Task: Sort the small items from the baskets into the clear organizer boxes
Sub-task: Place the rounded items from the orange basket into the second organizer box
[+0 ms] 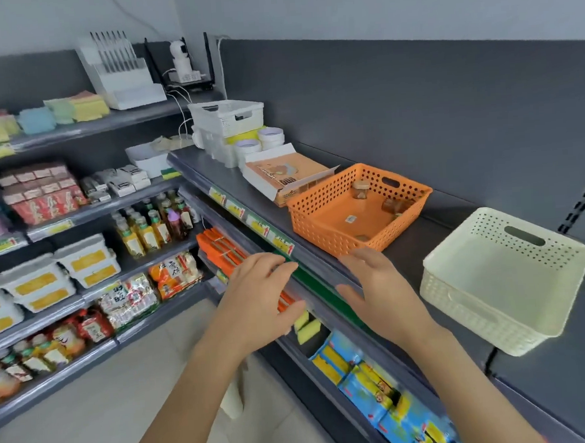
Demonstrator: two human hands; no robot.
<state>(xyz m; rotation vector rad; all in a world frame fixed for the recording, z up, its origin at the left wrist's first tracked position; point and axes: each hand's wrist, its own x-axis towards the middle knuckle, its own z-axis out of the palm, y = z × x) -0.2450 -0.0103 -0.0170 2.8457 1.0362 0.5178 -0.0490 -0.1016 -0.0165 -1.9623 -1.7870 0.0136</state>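
The left hand (pixel 258 293) and right hand (pixel 381 293) are hovering, grips released, by the shelf's (pixel 417 246) near edge, bare shelf lying between orange basket (pixel 313 227) and cream basket (pixel 474 301).

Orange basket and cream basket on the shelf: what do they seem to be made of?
Orange basket: moulded plastic, judging by its even colour, slight sheen and neat rows of holes. Cream basket: likely plastic too, matte, with a woven-look pattern moulded into its walls and dotted holes near the handle slot.
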